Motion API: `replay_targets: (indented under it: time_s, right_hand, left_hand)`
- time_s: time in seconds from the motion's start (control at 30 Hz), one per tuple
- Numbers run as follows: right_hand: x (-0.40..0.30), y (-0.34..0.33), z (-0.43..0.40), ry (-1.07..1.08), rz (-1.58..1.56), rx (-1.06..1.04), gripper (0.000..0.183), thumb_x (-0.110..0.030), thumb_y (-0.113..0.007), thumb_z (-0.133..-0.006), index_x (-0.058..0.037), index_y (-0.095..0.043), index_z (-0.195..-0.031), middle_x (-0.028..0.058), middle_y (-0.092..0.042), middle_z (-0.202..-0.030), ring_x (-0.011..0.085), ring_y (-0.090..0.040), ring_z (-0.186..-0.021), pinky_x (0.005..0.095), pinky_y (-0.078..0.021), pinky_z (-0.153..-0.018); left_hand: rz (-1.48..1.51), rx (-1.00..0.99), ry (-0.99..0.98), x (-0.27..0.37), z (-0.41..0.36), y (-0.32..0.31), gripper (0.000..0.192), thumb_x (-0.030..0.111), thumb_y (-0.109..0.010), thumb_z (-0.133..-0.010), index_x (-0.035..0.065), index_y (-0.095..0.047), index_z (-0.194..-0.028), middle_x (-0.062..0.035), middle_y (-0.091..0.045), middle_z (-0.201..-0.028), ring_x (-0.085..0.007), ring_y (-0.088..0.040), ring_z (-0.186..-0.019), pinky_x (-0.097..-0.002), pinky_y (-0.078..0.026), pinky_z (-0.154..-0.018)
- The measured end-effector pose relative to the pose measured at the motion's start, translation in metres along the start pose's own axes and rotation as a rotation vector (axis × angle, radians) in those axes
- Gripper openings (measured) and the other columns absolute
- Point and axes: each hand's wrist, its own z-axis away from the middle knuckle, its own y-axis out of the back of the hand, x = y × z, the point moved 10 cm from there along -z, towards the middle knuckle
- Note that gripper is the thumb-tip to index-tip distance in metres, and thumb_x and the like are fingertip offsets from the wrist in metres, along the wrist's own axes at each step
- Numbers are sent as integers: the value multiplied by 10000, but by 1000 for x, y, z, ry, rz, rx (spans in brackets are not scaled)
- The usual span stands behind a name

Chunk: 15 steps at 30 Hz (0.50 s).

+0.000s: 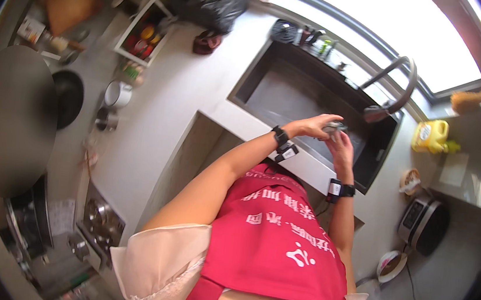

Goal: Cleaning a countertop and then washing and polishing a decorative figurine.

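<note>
Both my hands meet over the right part of a dark rectangular sink (pixel 291 85), near its front edge. My left hand (pixel 313 126) comes in from the left, its thumb and fingers around a small greyish object (pixel 334 127) too blurred to name. From below, my right hand (pixel 341 149) reaches up with its fingertips on the same object. The curved faucet (pixel 410 86) stands at the sink's back right, its dark spray head hanging beyond my hands. No running water can be made out.
Bottles (pixel 325 47) line the sink's back rim. On the right are a yellow jug (pixel 431 135), a rice cooker (pixel 417 223) and a bowl (pixel 392 266). Leftward lie a black plastic bag (pixel 220 7), a white tray (pixel 122 45), an enamel mug (pixel 118 94) and a dark pan (pixel 70 99).
</note>
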Motion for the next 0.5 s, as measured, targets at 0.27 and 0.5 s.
replay_targets:
  time_s: [0.27,0.5]
  right_hand:
    - [18,-10,18,-168,26,-64,342,-260,-622,-1006,-12,-565,-1234,121,-657,-1168,245,-649,-1109,388,-525,-1005]
    - [32,-49,23,-245,172,-196,330,-194,-555,-1025,7,-550,-1286,152,-663,-1191,229,-661,-1071,372,-538,-987]
  left_hand:
    - [-99,217,-79,-36,74,57,643,-73,-425,-700,20,-585,-1316,-104,-642,-1180,-170,-618,-995,-274,-506,-829]
    - [103,1166,75,-53,325,236,548,-12,-542,-846,12,-524,-1394,-59,-591,-1301,-133,-594,-1050,-259,-497,-851]
